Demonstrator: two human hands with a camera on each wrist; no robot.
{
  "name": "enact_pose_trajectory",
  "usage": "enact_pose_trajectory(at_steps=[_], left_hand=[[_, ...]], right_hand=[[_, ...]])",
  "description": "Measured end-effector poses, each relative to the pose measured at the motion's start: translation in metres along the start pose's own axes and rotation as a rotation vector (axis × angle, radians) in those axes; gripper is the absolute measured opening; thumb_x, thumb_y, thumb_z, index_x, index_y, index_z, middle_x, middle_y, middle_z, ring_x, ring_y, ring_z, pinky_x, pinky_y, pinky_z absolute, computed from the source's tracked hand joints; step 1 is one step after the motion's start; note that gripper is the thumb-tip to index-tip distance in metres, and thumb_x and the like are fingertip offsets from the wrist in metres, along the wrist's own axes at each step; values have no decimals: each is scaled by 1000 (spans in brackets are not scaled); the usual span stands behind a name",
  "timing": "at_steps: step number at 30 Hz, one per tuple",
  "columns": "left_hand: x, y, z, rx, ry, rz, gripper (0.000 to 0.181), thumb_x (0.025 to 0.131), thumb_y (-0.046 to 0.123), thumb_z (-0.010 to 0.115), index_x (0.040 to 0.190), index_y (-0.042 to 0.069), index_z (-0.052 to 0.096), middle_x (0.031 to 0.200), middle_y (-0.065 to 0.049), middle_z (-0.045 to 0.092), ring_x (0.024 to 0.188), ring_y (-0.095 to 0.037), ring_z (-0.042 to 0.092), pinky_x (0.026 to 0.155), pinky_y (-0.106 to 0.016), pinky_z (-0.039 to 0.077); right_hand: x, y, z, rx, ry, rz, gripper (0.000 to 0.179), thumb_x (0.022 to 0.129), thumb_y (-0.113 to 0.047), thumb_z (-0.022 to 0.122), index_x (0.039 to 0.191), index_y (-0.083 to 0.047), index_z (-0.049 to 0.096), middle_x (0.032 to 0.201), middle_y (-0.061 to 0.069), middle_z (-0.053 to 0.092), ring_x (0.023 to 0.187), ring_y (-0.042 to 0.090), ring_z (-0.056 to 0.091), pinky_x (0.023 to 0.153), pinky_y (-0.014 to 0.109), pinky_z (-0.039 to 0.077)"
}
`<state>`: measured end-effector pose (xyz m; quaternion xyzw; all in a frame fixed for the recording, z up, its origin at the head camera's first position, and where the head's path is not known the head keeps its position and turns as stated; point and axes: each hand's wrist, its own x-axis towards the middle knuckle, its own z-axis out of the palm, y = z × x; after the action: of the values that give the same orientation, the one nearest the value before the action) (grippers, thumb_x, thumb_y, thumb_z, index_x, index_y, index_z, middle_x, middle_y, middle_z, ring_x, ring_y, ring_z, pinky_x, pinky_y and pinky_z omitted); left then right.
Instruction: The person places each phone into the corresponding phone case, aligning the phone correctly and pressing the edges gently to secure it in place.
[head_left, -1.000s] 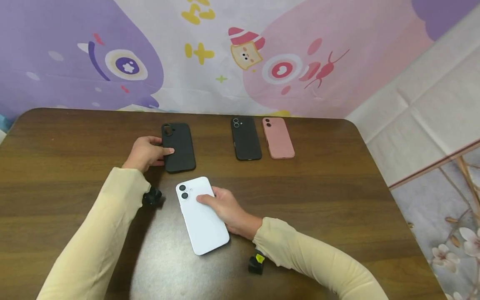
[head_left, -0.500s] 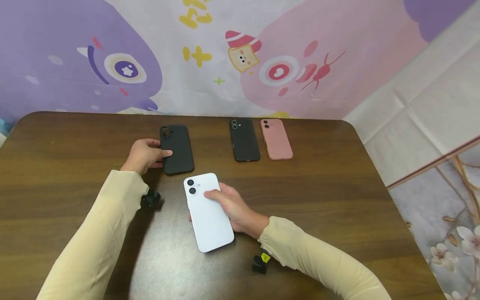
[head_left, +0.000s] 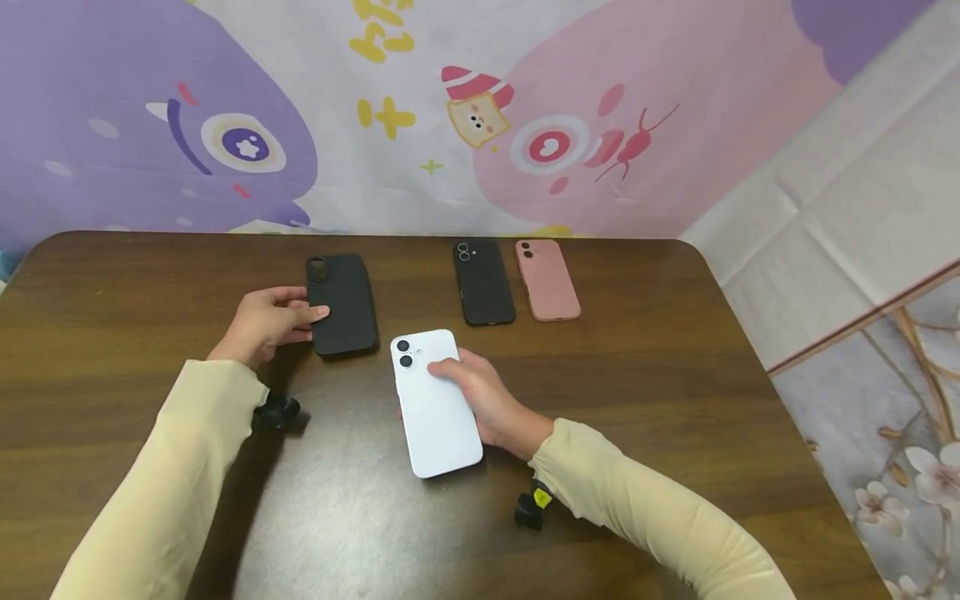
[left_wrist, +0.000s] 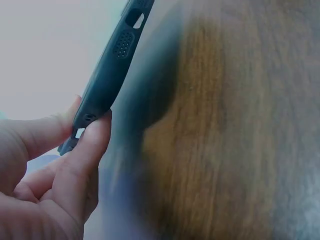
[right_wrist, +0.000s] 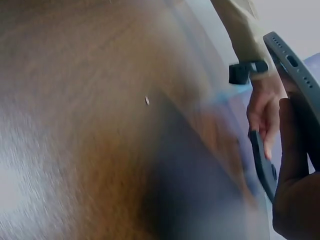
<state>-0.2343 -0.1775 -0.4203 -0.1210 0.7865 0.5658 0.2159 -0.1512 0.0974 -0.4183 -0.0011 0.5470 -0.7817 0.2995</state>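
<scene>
My left hand (head_left: pixel 262 325) pinches a black phone case (head_left: pixel 343 308) by its left edge, thumb on the back and fingers beneath. In the left wrist view the case (left_wrist: pixel 112 65) stands off the wooden surface, its speaker holes and port cutout showing. A white phone (head_left: pixel 435 412) is in my right hand (head_left: pixel 495 400), back side up, with the thumb lying across it below the two camera lenses. The right wrist view shows the bottom edge of this phone (right_wrist: pixel 295 67) with its charging port. The phone is to the right of the case and nearer to me, apart from it.
A black phone (head_left: pixel 486 287) and a pink phone (head_left: pixel 551 283) lie side by side near the back edge of the wooden table (head_left: pixel 637 375). A printed cartoon cloth (head_left: pixel 390 183) hangs behind the table.
My right hand has moved the white phone right and a little away from me. The left hand has shifted slightly left and nearer with the black phone case, which now tilts more.
</scene>
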Motion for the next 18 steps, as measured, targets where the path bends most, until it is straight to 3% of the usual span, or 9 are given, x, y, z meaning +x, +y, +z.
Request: enact_pose_trajectory(at_steps=[5,10,13,18], left_hand=[[-7,2,-3,-38,-1,27,79,88,30,65,148,3,21,141,-21,41,74,9,60,77,-19,56],[-15,5,-4,-40,2,46,78,88,31,65,147,2,23,138,-19,43,76,9,60,78,-19,55],[-18,6,-5,-56,-8,58,79,87,30,66,147,1,23,119,-5,58,78,8,60,78,-19,55],[-23,9,-6,-76,-29,75,81,85,31,68,146,0,24,95,15,57,80,6,60,77,-18,55]], right_hand=[[3,-4,-5,7,14,-9,37,94,-12,39,129,-1,38,88,2,66,71,22,68,64,37,57],[6,-8,-7,-17,22,-14,39,94,-14,39,130,-1,37,88,3,65,71,21,69,63,37,57],[8,-11,-8,-22,31,-17,38,94,-13,38,130,-1,38,88,3,65,71,21,69,64,37,57],[11,-15,-7,-16,72,-16,38,94,-14,40,130,-2,41,86,3,67,70,22,69,64,39,57]])
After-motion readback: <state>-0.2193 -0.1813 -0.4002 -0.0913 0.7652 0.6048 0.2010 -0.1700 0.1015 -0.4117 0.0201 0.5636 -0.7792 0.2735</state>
